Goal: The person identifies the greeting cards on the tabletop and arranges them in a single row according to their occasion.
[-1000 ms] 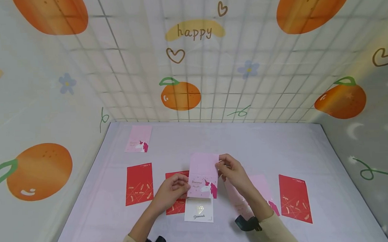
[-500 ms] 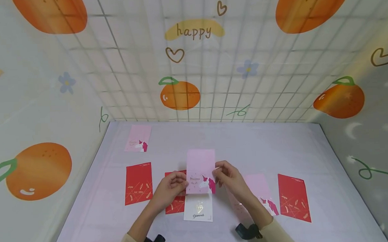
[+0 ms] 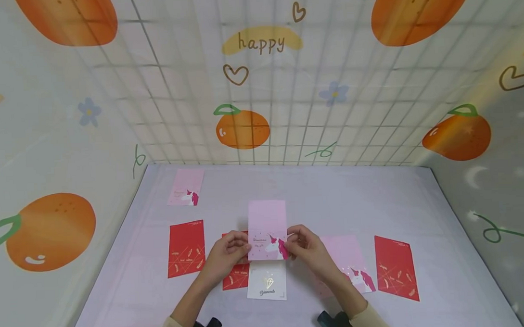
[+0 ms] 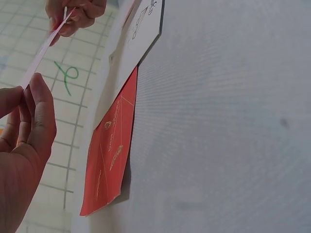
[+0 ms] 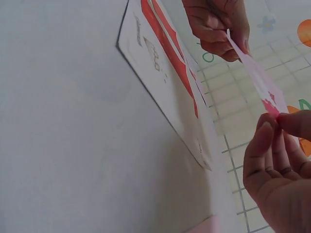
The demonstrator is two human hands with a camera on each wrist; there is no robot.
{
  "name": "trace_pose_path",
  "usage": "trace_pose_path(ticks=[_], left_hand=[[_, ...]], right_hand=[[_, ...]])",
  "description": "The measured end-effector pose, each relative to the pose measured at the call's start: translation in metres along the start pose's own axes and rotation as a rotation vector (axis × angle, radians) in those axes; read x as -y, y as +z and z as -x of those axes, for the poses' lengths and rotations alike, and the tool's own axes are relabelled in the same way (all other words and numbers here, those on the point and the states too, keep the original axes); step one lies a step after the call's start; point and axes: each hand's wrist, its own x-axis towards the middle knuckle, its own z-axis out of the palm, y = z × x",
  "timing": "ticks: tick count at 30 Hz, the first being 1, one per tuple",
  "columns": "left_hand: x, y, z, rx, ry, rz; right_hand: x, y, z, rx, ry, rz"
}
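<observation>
A pink unicorn card (image 3: 267,221) with a crease across its middle is held up over the table between both hands. My left hand (image 3: 226,255) pinches its left edge, while my right hand (image 3: 309,251) pinches the lower right edge. Seen edge-on, the thin pink card (image 4: 41,56) spans the fingers in the left wrist view, and the same pink card (image 5: 260,77) shows in the right wrist view. Below it lies a white card (image 3: 266,281) printed "Diamonds", its upper part hidden. A red card (image 3: 236,278) beside that is partly covered by the left hand and the white card.
Another red card (image 3: 186,248) lies to the left, with a pink unicorn card (image 3: 186,186) farther back. On the right, one more pink card (image 3: 340,250) is partly under the right forearm, next to a red card (image 3: 397,269). A fruit-print cloth (image 3: 285,85) rises behind the table (image 3: 332,194).
The held pink card has shifted left and slightly away from me and now stands straighter. My right hand has slid from its upper right edge down to the lower right edge.
</observation>
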Motion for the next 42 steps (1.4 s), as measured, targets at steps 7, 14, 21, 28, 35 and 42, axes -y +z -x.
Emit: trace_pose_path(ticks=[7, 14, 21, 28, 35, 42], left_hand=[[0.000, 0.000, 0.000, -0.022, -0.013, -0.012], [0.002, -0.005, -0.006, -0.056, 0.031, -0.045], [-0.003, -0.010, -0.014, -0.101, 0.072, -0.069], [-0.008, -0.020, -0.022, -0.122, 0.071, -0.074], [-0.015, -0.041, -0.030, -0.168, 0.044, -0.117], [-0.023, -0.068, -0.043, -0.214, 0.006, -0.209]], right_hand=[[-0.002, 0.003, -0.001, -0.015, -0.010, 0.015], [-0.003, 0.006, -0.005, -0.034, -0.042, 0.024], [0.002, 0.011, -0.015, -0.068, -0.060, 0.016], [0.007, 0.017, -0.034, -0.078, -0.067, 0.017], [0.024, 0.032, -0.052, -0.050, -0.101, 0.049], [0.019, 0.048, -0.086, -0.048, -0.168, 0.088]])
